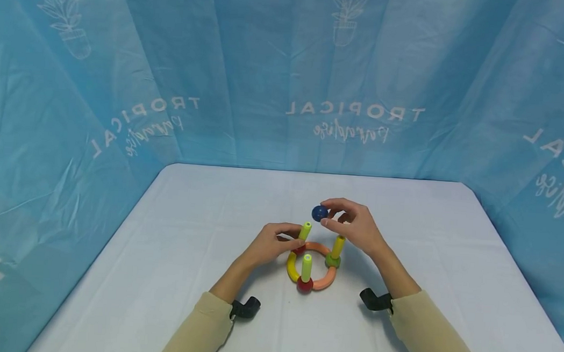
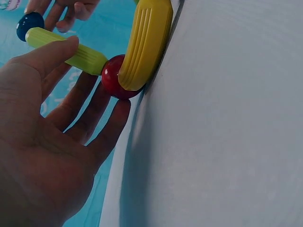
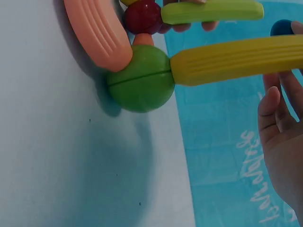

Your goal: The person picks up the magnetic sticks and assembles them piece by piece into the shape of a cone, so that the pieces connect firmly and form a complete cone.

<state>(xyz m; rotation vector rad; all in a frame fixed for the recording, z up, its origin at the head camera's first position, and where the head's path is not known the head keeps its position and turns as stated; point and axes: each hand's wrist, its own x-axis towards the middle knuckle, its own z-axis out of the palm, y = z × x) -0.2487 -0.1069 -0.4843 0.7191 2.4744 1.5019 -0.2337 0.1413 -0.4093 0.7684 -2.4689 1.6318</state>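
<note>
A ring of curved pieces, yellow (image 1: 291,266) and orange (image 1: 325,281), lies on the table, joined by red and green balls. Upright rods rise from the balls: two light green and one yellow rod (image 1: 338,248), which stands on the green ball (image 3: 142,80). My left hand (image 1: 272,244) holds the rear-left light green rod (image 2: 87,57) between thumb and fingers, a fingertip by its red ball (image 2: 112,78). With thumb and fingers my right hand (image 1: 356,223) pinches a dark blue ball (image 1: 319,213) close to that rod's top; contact between them cannot be told.
The front light green rod (image 1: 307,268) stands on a red ball (image 1: 305,284) at the ring's near side. A white cloth covers the table (image 1: 222,194). Blue printed curtains (image 1: 249,77) hang behind and at both sides. Black wrist mounts (image 1: 247,307) stick out from both sleeves.
</note>
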